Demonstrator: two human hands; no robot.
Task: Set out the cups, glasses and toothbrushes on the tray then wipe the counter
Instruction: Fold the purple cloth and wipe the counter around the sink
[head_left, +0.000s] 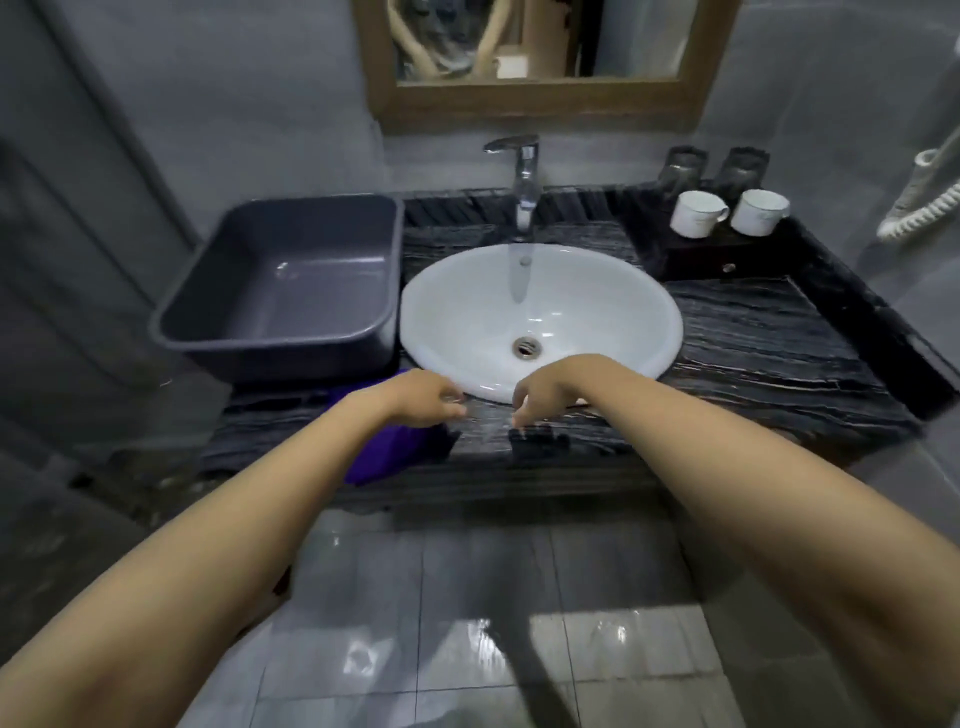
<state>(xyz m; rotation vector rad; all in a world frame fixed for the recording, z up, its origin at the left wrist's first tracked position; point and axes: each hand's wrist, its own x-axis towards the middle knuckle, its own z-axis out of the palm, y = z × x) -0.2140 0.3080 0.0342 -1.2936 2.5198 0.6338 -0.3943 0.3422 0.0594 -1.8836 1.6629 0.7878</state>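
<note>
Desk (769, 332): dark veined stone, a white sink (597, 322) set in its middle, a tap (524, 192) at the rear edge.
Tray (810, 244): dark, seated at the rear right corner of the desk, with a small knob on its front face.
Cups (698, 213): two white cups are noted side by side on the tray, handles to the right.
Glasses (683, 166): two dark glasses are noted behind the cups, against the wall; blurred, so upright or inverted cannot be told.
Toothbrushes: none can be made out.
Bin (280, 291): a grey tub, nothing seen in it, occupies the rear left corner of the desk.
Cloth (384, 452): a purple cloth lies at the front edge, left of the sink, partly overhanging.
Left hand (426, 400): fingers loosely curled, nothing gripped; held directly above the cloth.
Right hand (545, 395): fingers loosely curled and pointing down, nothing gripped; held at the front rim of the sink.
Deciding relation: the cloth lies just under and to the near side of the left hand and well apart from the right; the left hand is clearly nearer.
Assessment: the tray appears dressed with cups and glasses; wiping is judged the step in hand.
Caution: the overhanging cloth could slip off the front edge if only nudged.
</note>
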